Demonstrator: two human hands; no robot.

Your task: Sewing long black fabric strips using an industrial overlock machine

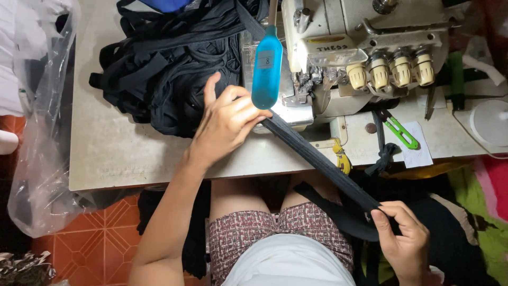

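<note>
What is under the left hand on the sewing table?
Under the left hand lies the black strap, pressed at the sewing machine bed, beside a black fabric pile. The strap's stretch beneath the palm is covered; the right hand pinches its other end.

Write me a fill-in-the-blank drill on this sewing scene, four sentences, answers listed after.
1. The left hand presses the black fabric strip down beside the ____ machine.
2. The right hand pinches the strip's lower end above the person's ____.
3. A translucent ____ bottle hangs over the left hand.
4. The thread snips on the table have a ____ handle.

Missing words: sewing; lap; blue; green
</note>
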